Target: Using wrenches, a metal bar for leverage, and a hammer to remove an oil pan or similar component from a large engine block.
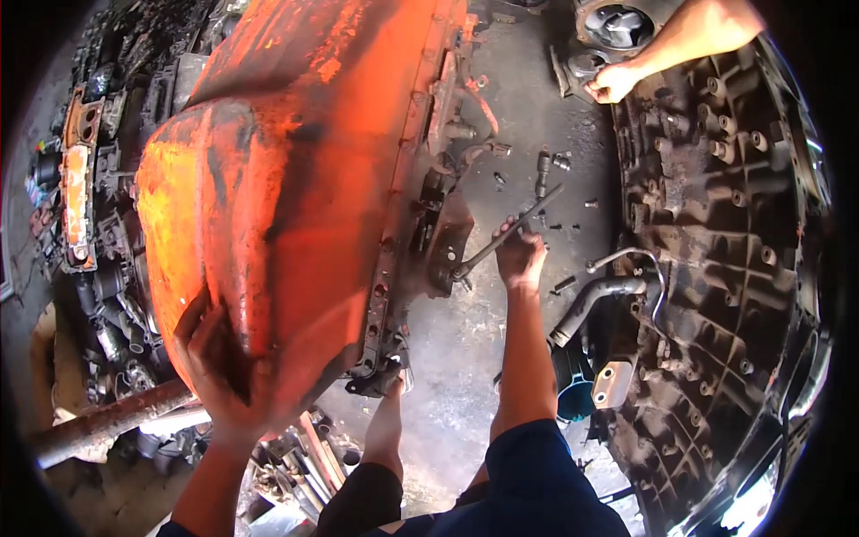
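A large orange-painted engine oil pan (331, 215) with a bolted flange fills the left middle. My left hand (219, 371) lies on its near end, fingers stretched over the metal and holding nothing. My right hand (522, 258) is closed around the long handle of a ratchet wrench (488, 248). The wrench slants up to the right. Its lower end meets a dark bracket (445, 255) beside the flange; the exact fit on a bolt is too small to make out.
Sockets (543, 170) and loose bolts (564, 285) lie on the stained floor. A dark engine block (698, 233) stands along the right, with a curved hose (595, 302) beside it. Another person's hand (616, 82) reaches in at the top right. Greasy parts (112, 242) crowd the left.
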`<move>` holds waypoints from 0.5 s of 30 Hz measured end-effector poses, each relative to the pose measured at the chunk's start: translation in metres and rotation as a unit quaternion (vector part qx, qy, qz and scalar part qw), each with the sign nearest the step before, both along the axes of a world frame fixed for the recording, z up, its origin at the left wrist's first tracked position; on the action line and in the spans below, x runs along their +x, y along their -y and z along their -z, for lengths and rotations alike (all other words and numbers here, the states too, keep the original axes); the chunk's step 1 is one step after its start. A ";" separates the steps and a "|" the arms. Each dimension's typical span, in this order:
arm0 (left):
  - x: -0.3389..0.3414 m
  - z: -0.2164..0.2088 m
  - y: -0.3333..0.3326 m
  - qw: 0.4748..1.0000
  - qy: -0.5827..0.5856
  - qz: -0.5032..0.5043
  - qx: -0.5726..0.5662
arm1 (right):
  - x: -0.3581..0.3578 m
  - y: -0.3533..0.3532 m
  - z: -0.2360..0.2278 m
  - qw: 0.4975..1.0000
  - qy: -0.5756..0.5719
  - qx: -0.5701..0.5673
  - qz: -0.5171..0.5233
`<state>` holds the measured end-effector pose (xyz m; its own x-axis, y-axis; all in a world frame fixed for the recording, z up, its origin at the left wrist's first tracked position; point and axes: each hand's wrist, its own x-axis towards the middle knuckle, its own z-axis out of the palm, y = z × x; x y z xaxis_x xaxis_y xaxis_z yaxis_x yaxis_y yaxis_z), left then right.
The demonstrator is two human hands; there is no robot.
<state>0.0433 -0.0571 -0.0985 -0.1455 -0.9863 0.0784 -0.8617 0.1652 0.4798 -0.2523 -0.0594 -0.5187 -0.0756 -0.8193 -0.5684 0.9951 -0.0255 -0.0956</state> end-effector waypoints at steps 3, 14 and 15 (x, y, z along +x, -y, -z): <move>-0.006 0.004 0.000 1.000 0.009 0.000 0.000 | -0.016 0.028 -0.047 0.966 -0.204 0.157 -0.025; -0.007 -0.011 -0.032 0.976 0.176 0.064 -0.109 | 0.083 -0.109 -0.224 0.486 -0.779 -0.221 -0.327; -0.010 -0.001 -0.060 0.991 -0.015 0.087 -0.102 | 0.092 -0.119 -0.221 0.440 -0.788 -0.244 -0.355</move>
